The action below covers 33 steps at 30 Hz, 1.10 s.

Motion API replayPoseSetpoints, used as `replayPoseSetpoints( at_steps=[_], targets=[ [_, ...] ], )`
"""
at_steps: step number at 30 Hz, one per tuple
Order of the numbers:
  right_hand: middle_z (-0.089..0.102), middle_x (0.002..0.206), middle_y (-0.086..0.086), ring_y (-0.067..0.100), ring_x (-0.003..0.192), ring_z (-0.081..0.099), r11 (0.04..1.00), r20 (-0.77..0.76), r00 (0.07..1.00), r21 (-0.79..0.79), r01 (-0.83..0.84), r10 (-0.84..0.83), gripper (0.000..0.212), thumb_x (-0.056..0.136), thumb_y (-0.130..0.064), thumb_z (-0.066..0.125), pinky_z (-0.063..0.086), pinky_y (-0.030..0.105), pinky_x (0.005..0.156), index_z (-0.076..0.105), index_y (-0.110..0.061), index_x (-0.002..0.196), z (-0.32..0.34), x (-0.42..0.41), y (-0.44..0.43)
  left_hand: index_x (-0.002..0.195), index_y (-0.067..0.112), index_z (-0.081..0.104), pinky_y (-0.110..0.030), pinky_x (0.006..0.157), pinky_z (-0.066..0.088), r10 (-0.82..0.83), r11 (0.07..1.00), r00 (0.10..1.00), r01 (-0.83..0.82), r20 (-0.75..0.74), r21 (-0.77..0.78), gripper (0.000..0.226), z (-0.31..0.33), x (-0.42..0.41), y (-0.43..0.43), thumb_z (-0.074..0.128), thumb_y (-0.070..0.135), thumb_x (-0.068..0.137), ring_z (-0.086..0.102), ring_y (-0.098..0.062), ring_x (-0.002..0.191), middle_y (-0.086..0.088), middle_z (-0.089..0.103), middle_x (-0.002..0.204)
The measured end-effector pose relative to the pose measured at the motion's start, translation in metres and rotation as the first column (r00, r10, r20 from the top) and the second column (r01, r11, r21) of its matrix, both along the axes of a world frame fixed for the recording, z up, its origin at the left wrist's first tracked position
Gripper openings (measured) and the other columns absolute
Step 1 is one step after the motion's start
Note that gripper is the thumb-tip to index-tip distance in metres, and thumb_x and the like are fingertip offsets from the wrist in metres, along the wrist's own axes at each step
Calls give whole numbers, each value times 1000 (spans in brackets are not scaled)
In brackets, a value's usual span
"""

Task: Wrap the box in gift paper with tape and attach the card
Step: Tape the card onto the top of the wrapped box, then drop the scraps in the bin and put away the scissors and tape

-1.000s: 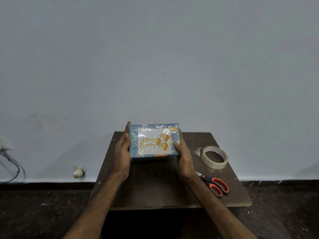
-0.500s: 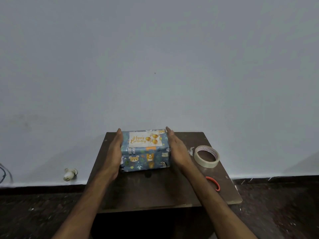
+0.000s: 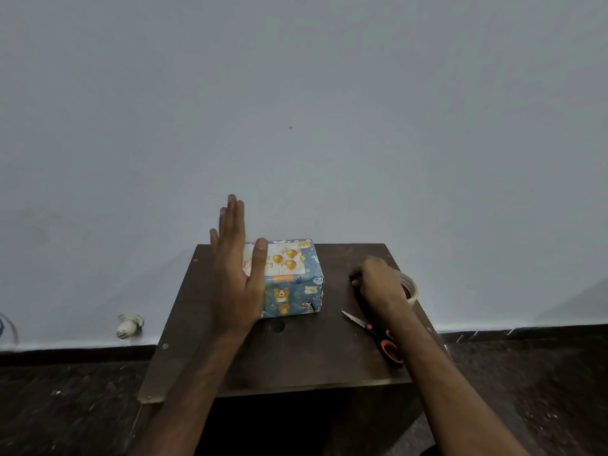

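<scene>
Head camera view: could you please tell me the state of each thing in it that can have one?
Box: wrapped, sitting on the table.
Card: flat on the box's top, partly behind the left hand.
Left hand: open, fingers straight, raised at the box's left.
Right hand: fingers curled, beside the tape roll; grip unclear.
Tape roll: partly hidden by the right hand.
Scissors: closed, lying on the table.

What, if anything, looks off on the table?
Nothing stands out. The wrapped box sits flat on the table, card on top. Tape roll and scissors lie to its right. The left hand is open at the box's left; the right hand is curled by the roll.
</scene>
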State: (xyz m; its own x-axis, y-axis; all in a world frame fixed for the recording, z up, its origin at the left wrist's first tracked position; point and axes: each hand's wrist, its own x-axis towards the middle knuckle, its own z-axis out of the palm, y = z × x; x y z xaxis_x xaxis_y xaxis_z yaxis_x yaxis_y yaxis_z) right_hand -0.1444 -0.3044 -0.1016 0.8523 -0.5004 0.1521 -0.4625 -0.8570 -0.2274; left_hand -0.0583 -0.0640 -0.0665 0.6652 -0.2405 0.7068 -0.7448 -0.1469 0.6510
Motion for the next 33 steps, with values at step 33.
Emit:
replayPoseSetpoints(
  at_steps=[33],
  targets=[
    [65,73,-6,4,67,54,675,681,721,472,-567,129,15,75,-9,82,42,11,64,69,-7,81,53,-9,148,149,13,45,-38,109,35,-820,543,198,-29,-538,-839,92,25,-26,-17,17,79,92,42,-19,143,-1,51,150]
  ],
)
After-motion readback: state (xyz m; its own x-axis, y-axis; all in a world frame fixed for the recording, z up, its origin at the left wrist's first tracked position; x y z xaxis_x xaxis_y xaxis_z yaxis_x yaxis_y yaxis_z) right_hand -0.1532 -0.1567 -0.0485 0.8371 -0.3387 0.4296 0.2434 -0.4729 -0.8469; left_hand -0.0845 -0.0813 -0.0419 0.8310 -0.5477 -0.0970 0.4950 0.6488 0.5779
